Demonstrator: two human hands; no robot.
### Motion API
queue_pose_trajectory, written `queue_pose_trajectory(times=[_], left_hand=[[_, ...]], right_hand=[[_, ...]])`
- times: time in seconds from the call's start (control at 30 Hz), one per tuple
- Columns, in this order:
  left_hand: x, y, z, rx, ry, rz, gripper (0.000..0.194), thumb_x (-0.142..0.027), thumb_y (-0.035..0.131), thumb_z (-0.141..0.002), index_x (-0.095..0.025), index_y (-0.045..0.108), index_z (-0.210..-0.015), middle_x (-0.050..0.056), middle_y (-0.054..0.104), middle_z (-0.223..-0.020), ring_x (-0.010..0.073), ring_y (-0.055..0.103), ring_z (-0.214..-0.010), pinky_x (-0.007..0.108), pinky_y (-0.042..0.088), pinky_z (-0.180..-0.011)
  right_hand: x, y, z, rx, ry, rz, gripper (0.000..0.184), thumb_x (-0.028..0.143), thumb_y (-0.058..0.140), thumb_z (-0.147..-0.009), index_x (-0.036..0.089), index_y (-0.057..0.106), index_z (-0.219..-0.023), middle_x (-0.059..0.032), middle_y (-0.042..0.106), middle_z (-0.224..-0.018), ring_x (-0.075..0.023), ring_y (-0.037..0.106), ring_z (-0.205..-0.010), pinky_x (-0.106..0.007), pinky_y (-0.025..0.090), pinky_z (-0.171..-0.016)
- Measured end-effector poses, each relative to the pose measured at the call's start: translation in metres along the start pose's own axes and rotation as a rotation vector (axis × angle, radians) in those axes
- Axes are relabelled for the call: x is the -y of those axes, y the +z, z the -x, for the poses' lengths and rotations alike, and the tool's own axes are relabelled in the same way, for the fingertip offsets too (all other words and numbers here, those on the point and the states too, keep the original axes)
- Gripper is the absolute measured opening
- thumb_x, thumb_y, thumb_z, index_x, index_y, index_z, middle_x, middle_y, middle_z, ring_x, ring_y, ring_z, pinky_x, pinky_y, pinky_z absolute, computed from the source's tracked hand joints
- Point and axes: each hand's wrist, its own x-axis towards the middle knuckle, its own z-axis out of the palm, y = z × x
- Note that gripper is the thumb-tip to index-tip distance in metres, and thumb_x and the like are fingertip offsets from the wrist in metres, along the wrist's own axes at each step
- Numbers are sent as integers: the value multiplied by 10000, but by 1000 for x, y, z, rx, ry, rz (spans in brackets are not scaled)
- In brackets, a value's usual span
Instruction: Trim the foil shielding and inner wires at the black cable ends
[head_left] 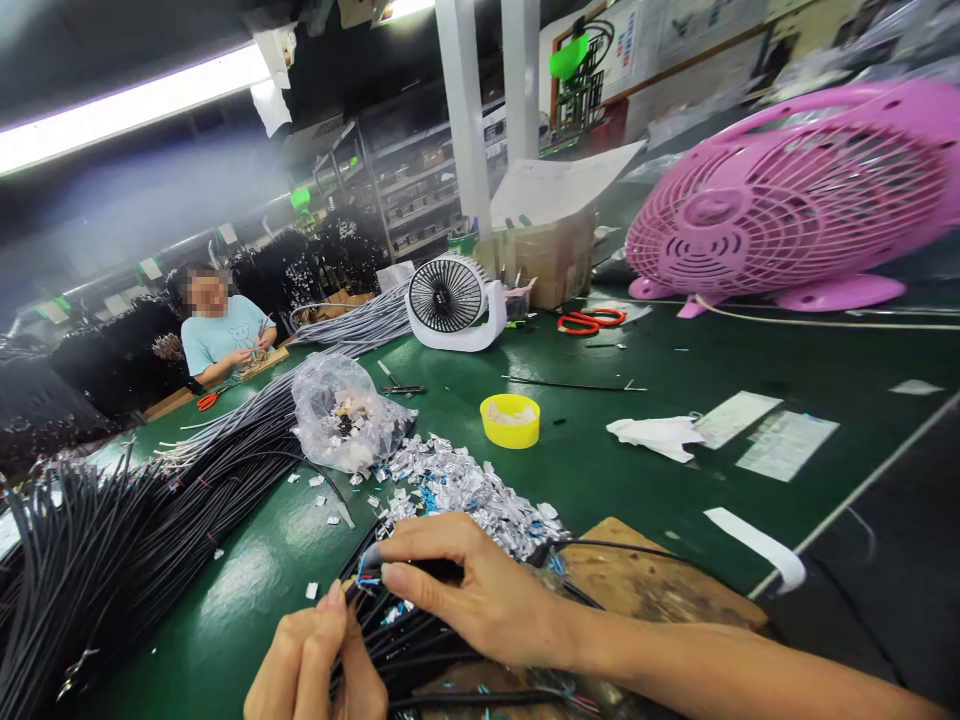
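My left hand is closed at the bottom of the view, pinching a black cable near its stripped end. Thin blue and red wires fan out of that end. Thumb and index finger of my right hand close on these wires from the right; a grey covering shows on the index fingertip. Beneath both hands lie more black cables, partly hidden by them. A heap of silvery foil scraps with bits of blue lies just beyond my right hand. A worn wooden board is under my right wrist.
Bundles of black cables and grey cables lie leftward on the green table. A plastic bag, yellow tub, white fan, red-handled scissors and large pink fan stand around. Another person sits across.
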Motion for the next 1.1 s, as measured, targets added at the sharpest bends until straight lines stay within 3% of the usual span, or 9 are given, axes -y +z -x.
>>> queue_pose_trajectory(times=[0.23,0.43,0.6,0.73,0.87,1.1], left_hand=[[-10,-2,-7,49,-115,11,214,-9,680,-674,-207,661,-753,-19,629,-549,104,567,-441,213,476,-463],[-13,-6,-15,175,-267,85,175,-59,660,-711,-217,679,-782,-24,653,-594,86,573,-454,172,433,-440],[-11,-9,-22,303,-421,202,91,-186,611,-766,-201,680,-709,0,639,-593,113,593,-520,192,443,-510],[-11,-8,-24,455,-565,333,437,-384,454,-865,-164,560,-503,-12,482,-448,75,428,-371,186,332,-380],[-10,-9,-25,548,-706,403,529,-447,427,-875,-142,476,-445,-34,379,-403,33,274,-310,161,180,-297],[-9,-13,-33,476,-725,432,304,-388,602,-766,-154,635,-575,-3,545,-516,112,521,-482,197,414,-459]], right_hand=[[1,-1,0,-27,-5,30,419,399,420,-920,154,662,-681,-15,569,-584,-116,487,-547,-219,385,-513],[2,-2,0,-69,-41,132,393,332,433,-915,113,660,-681,-14,541,-544,-107,456,-496,-232,341,-471],[0,-1,3,-95,-71,172,352,335,441,-922,131,684,-769,-41,619,-628,-126,517,-558,-243,405,-543],[0,-1,4,-109,-94,160,347,355,460,-915,137,688,-773,-42,631,-638,-127,531,-572,-238,421,-559],[1,-1,1,-93,-120,119,392,387,455,-913,130,677,-717,-23,591,-565,-112,495,-515,-222,390,-498],[4,-3,-3,-127,-62,105,401,384,437,-898,116,638,-680,-27,582,-571,-110,491,-504,-208,367,-459]])
